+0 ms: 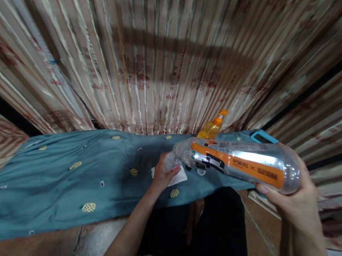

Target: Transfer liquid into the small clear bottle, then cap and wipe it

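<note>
Centrally, a clear plastic bottle (237,163) with an orange label is held on its side above the near edge of a teal cloth (75,176). Its base is grasped by the right hand (294,201), fingers wrapped underneath; its neck is gripped by the left hand (163,174), closed around the cap end. A white paper slip (179,177) is seen on the cloth just under the left hand. An orange pump bottle (213,127) is stood upright behind, near a blue-edged object (262,136) at the cloth's right end. Open cloth is left to the left side. Striped curtains (161,59) are hung close behind the surface; brown floor is seen below its near edge.
</note>
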`<state>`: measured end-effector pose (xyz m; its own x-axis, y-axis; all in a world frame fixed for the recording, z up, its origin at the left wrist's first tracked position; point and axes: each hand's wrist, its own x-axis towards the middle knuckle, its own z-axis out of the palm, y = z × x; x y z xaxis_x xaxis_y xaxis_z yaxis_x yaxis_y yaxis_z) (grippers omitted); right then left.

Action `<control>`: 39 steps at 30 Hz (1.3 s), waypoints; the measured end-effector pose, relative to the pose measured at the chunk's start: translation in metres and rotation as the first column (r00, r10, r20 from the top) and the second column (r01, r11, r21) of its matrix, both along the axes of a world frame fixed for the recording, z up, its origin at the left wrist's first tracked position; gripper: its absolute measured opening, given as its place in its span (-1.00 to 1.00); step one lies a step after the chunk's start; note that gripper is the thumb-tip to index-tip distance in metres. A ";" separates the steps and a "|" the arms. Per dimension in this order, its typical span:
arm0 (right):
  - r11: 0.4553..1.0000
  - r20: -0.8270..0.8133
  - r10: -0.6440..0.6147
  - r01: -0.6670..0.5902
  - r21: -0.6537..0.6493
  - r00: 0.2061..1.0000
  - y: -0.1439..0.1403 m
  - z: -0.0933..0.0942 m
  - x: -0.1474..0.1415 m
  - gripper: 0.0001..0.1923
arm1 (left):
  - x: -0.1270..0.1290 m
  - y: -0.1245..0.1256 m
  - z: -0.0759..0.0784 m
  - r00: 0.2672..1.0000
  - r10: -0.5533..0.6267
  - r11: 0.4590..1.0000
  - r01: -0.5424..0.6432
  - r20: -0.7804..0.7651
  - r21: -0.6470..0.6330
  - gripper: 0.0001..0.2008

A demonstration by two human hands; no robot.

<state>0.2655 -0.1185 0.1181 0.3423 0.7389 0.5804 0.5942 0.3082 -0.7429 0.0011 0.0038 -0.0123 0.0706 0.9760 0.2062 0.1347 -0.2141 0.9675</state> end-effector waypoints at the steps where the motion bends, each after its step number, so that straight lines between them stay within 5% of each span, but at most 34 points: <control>1: 1.000 -0.078 -0.008 0.007 -0.017 0.997 -0.001 -0.008 0.002 0.03 | 0.000 0.000 0.000 1.000 0.005 1.000 -0.005 -0.004 0.001 -0.47; 8: 0.998 -0.680 -0.046 0.000 -0.067 0.732 0.004 -0.056 -0.011 -0.14 | -0.002 0.001 -0.001 1.000 -0.010 0.999 0.010 0.000 0.040 -0.34; 14: 0.991 -0.896 -0.088 -0.052 -0.123 0.435 0.010 -0.086 -0.038 -0.42 | -0.004 0.001 -0.005 0.999 -0.028 1.000 0.028 0.038 0.012 -0.09; 18: 0.976 -0.966 -0.131 -0.139 -0.165 0.224 0.001 -0.100 -0.050 -0.32 | -0.004 0.002 -0.007 0.995 -0.049 0.999 0.051 0.085 -0.012 0.07; 24: 0.929 -0.988 -0.153 -0.344 -0.135 -0.024 -0.022 -0.111 -0.074 -0.33 | -0.009 -0.002 -0.008 0.988 -0.081 0.997 0.078 0.129 0.026 0.05; 29: 0.816 -0.958 -0.222 -0.572 -0.082 -0.180 -0.034 -0.121 -0.106 -0.37 | -0.042 -0.042 -0.005 0.989 -0.020 0.998 0.011 0.149 0.059 -0.13; 34: 0.641 -0.909 -0.309 -0.768 0.017 -0.278 -0.025 -0.131 -0.160 -0.41 | -0.085 -0.109 -0.024 0.944 0.042 0.998 -0.025 0.328 -0.057 -0.23; 39: 0.511 -0.914 -0.299 -0.855 0.090 -0.275 0.000 -0.147 -0.217 -0.43 | -0.096 -0.130 -0.026 0.989 0.142 0.946 -0.121 0.050 -0.300 -0.49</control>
<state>0.0484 -0.1187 -0.0292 -0.4704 0.7429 -0.4762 -0.7537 -0.6190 -0.2211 -0.0951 -0.1265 -0.0380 -0.0665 0.9934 -0.0933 0.0719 0.0981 0.9926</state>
